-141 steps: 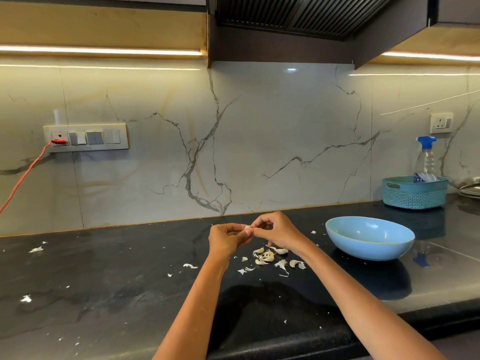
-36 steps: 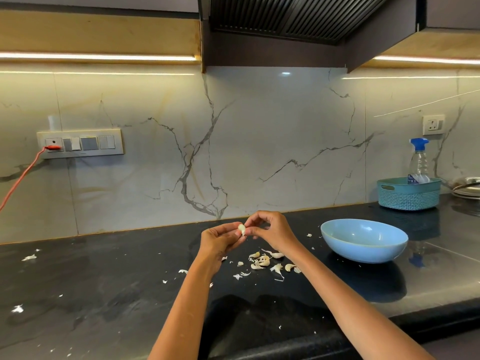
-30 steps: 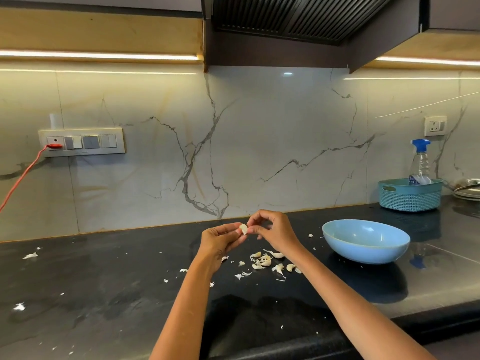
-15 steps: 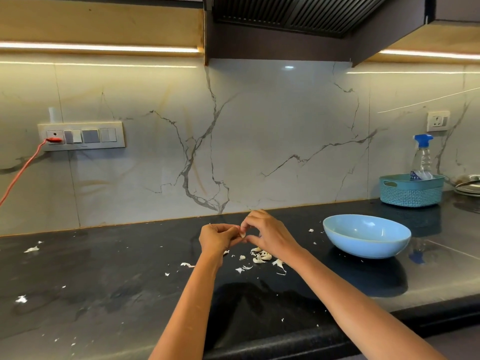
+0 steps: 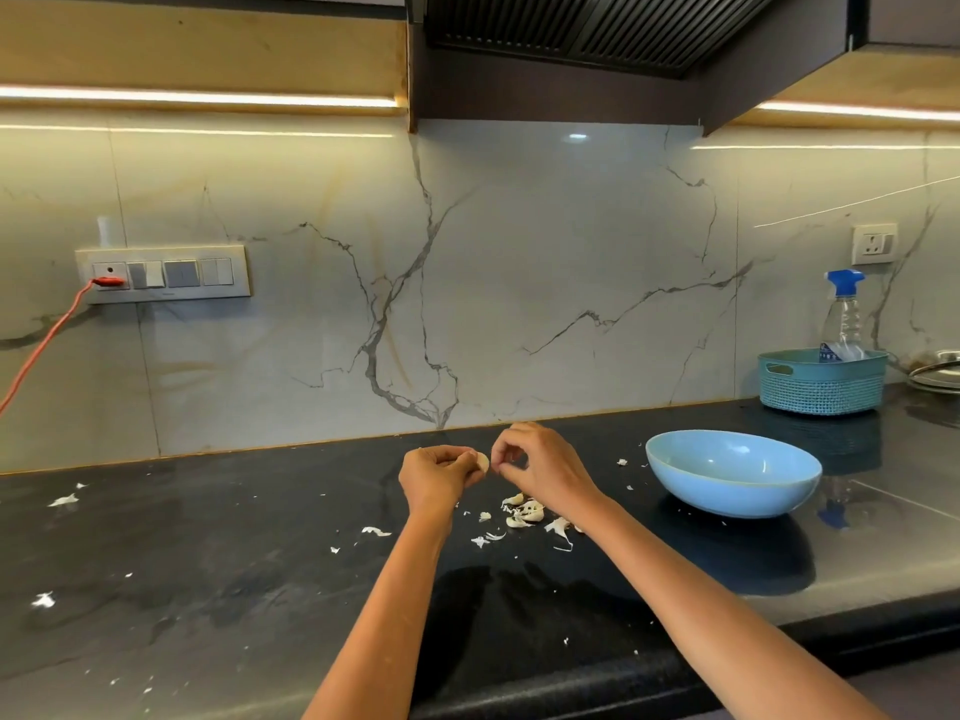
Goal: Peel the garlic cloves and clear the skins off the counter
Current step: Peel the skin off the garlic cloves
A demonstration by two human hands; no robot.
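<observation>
The left hand [image 5: 438,475] pinches a garlic clove [image 5: 482,462] above the desk [image 5: 208,563] so skins fall there, while the right hand [image 5: 540,470], its grip narrow, seems to pinch a skin.

The left hand [image 5: 436,478] hides most of the garlic clove [image 5: 483,462].

Half a second ago the two hands were pressed together over the garlic clove [image 5: 482,462]; now the right hand [image 5: 540,467] has been drawn slightly away, fingers curled, so a small gap is seen; the clove is left exposed, pinched in the left hand [image 5: 436,478].
</observation>
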